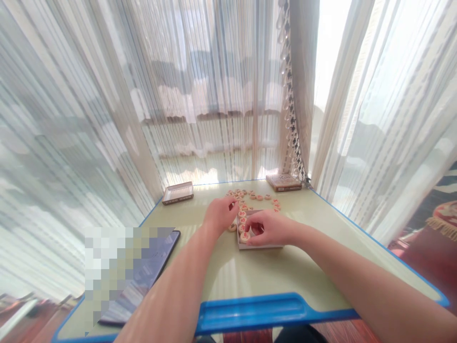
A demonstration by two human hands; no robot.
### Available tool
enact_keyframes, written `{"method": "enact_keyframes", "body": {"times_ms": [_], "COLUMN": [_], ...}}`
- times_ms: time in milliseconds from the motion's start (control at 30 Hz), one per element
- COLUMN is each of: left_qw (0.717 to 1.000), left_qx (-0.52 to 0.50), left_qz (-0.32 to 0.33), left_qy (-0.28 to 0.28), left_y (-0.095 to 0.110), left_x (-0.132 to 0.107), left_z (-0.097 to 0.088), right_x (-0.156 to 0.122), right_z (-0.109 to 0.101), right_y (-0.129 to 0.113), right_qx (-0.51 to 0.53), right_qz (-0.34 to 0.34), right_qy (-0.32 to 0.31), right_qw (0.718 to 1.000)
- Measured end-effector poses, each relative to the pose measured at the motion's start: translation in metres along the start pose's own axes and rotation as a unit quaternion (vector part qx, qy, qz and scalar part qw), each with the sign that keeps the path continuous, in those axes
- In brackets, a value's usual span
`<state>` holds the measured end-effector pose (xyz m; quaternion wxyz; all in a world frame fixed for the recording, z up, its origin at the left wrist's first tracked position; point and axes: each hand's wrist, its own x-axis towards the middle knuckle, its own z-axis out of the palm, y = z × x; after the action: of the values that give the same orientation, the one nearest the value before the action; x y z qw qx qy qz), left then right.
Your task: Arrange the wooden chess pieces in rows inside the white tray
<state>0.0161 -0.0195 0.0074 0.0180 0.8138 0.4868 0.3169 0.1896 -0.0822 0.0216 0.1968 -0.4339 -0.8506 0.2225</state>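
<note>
A shallow open box (260, 247) stands on the table. Along its left side runs a column of round Chinese chess pieces (242, 221) with red characters. My right hand (268, 227) reaches over the box, thumb and finger pinching the nearest Chinese chess piece (244, 237) at the front left corner. Just beyond the box's left edge, my left hand (222, 213) is closed with its fingers curled together; whatever it may hold is hidden. A dark-marked piece (233, 227) lies on the table beside the box. More loose pieces (260, 197) are scattered behind both hands.
The pale green table (314, 267) has a blue rim with a blue trough (253, 312) at the front. An open box lid or tray (178, 193) lies at the back left, and a flat box (283, 182) at the back right. A tablet (150, 276) rests at left.
</note>
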Motion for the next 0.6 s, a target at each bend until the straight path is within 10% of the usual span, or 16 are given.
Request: {"method": "enact_keyframes", "body": {"times_ms": [600], "left_qw": [0.998], "left_qx": [0.012], "left_qz": [0.028], "left_qy": [-0.058], "left_y": [0.0007], "left_x": [-0.0009], "left_z": [-0.0005], "right_x": [0.0002], "right_z": [0.0017], "right_y": [-0.0040], "right_qx": [0.019], "right_qz": [-0.009], "right_qy": [-0.019], "right_qw": [1.000]}}
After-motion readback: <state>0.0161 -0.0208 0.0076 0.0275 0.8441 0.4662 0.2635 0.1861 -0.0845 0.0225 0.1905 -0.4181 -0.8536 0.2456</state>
